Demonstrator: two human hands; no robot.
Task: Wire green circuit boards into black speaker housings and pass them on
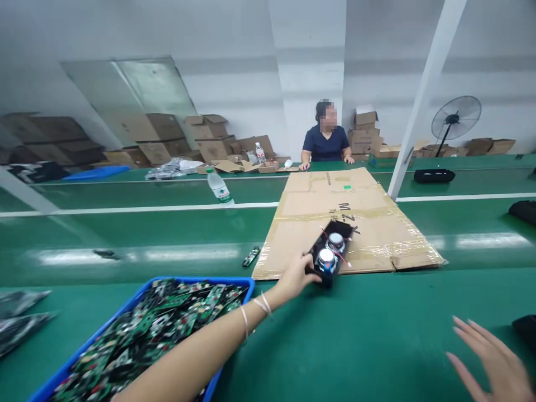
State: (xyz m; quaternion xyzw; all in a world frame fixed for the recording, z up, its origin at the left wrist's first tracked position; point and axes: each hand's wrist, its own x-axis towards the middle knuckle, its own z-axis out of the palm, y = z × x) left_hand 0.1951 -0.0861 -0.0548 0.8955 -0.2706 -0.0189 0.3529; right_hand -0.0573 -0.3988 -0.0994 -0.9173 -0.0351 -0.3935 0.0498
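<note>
My left hand [296, 277] reaches forward across the green belt and grips the near end of a black speaker housing [330, 252]. The housing holds two round silver drivers with red wires and lies on the near edge of a flattened cardboard sheet [335, 206]. My right hand [494, 357] hovers low at the right above the belt, fingers spread, holding nothing. A black object [525, 326] lies just right of that hand at the frame's edge.
A blue bin [234, 283] full of green circuit boards sits under my left forearm. A small board [250, 256] and a water bottle [219, 188] lie on the belt. A person [326, 142] sits across, with stacked cartons behind. A white post [422, 100] and fan [455, 118] stand right.
</note>
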